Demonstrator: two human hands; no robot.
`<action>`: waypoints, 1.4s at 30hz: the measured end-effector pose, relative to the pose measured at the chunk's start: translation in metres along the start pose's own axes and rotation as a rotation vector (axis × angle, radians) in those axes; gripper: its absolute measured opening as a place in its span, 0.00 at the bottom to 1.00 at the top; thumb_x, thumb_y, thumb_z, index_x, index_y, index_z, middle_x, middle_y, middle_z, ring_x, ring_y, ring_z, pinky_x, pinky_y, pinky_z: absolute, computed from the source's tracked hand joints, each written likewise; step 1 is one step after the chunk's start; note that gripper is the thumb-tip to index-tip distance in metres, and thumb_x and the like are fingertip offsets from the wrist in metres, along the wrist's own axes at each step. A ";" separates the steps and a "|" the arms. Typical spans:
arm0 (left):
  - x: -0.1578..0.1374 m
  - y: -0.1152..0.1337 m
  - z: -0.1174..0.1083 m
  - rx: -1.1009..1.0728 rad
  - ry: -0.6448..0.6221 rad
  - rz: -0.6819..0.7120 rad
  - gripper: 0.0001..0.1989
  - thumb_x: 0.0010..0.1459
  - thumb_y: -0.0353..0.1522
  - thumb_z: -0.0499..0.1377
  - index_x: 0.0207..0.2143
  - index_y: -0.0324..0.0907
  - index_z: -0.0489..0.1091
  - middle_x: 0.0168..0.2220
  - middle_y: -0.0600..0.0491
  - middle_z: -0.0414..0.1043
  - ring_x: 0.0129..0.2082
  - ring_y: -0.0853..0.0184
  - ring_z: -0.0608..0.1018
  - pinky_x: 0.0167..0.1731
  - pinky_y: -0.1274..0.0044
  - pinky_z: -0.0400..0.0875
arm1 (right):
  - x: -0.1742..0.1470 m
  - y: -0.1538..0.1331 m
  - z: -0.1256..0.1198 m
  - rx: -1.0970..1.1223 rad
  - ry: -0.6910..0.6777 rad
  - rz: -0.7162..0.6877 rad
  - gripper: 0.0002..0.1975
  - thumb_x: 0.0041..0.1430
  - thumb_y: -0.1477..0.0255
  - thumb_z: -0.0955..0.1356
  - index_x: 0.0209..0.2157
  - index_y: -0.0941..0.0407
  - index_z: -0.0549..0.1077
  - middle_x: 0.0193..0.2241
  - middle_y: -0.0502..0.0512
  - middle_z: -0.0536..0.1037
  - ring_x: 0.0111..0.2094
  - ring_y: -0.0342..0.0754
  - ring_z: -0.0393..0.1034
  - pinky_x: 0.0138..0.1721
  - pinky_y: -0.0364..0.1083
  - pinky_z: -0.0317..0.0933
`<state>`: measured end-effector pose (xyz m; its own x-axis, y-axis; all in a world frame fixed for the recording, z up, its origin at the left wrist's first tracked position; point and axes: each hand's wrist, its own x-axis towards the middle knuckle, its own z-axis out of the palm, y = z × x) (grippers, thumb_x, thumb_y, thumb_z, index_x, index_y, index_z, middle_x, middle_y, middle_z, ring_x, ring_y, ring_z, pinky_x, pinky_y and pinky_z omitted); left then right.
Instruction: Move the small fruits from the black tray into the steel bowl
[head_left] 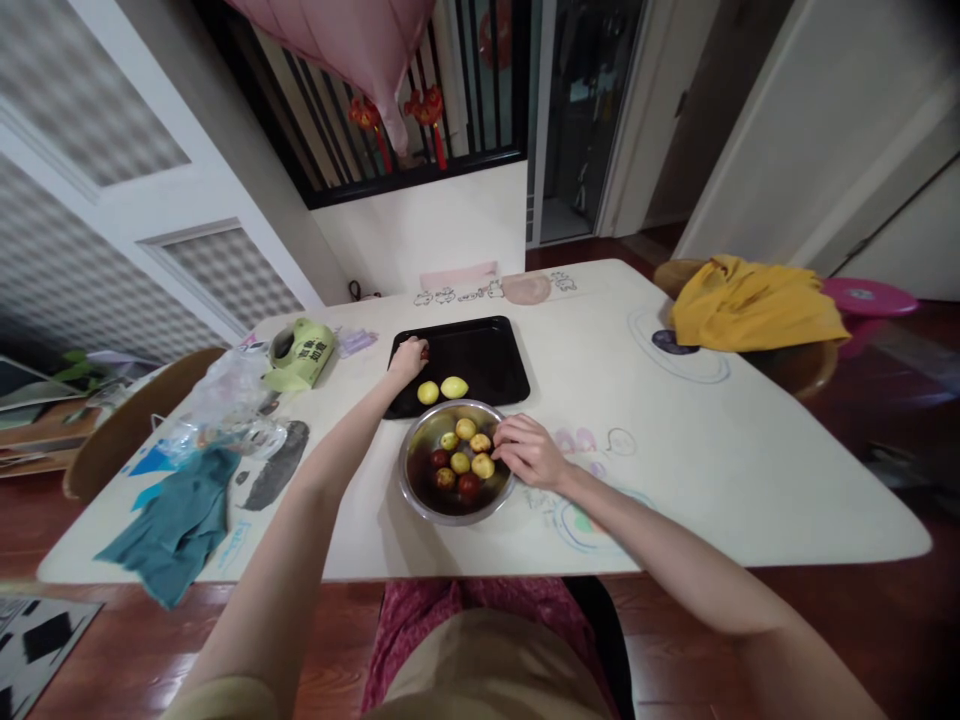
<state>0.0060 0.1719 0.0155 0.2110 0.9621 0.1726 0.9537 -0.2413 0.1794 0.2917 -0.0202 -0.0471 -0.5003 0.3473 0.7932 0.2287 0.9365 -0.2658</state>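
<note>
My left hand (409, 360) is over the left side of a black tray (487, 350), closed around a small dark red fruit (425, 353) that shows past its fingers. Two yellow lemons (454, 387) lie near the tray's front edge. Just in front of the tray stands a round metal bowl (409, 485). Inside it are several yellow fruits (460, 463), some with brown patches, and a few dark red fruits (469, 486). My right hand (529, 452) curls its fingers over the bowl's right rim, close to the yellow fruits; its fingertips are partly hidden.
On the left of the white table (675, 470) lie a teal cloth (180, 520), clear plastic bags (232, 395) and a light green visor (304, 355). A yellow cloth (757, 305) drapes over a chair at the right. A pink balloon (352, 40) hangs overhead.
</note>
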 end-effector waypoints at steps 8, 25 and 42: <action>-0.082 0.035 -0.017 -0.398 0.172 0.224 0.14 0.62 0.28 0.66 0.50 0.42 0.74 0.51 0.47 0.67 0.48 0.63 0.78 0.46 0.72 0.83 | -0.002 0.001 0.001 -0.003 0.008 0.000 0.16 0.75 0.71 0.60 0.36 0.54 0.77 0.35 0.57 0.79 0.40 0.52 0.72 0.43 0.55 0.64; -0.256 0.077 -0.036 -0.573 -0.064 0.311 0.15 0.59 0.27 0.70 0.48 0.46 0.77 0.48 0.49 0.79 0.46 0.60 0.83 0.50 0.68 0.81 | -0.003 0.000 0.002 -0.003 0.008 0.051 0.21 0.77 0.69 0.59 0.33 0.54 0.79 0.33 0.57 0.79 0.40 0.53 0.72 0.42 0.56 0.64; -0.251 0.074 -0.032 -0.443 -0.084 0.290 0.12 0.55 0.29 0.75 0.42 0.44 0.84 0.46 0.49 0.84 0.48 0.57 0.84 0.53 0.65 0.80 | 0.000 -0.001 0.001 -0.011 0.053 0.019 0.21 0.77 0.69 0.59 0.33 0.54 0.79 0.33 0.56 0.79 0.39 0.52 0.72 0.42 0.54 0.63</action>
<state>0.0170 -0.0918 0.0164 0.4859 0.8506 0.2011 0.6760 -0.5116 0.5304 0.2907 -0.0215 -0.0476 -0.4509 0.3612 0.8162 0.2472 0.9292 -0.2747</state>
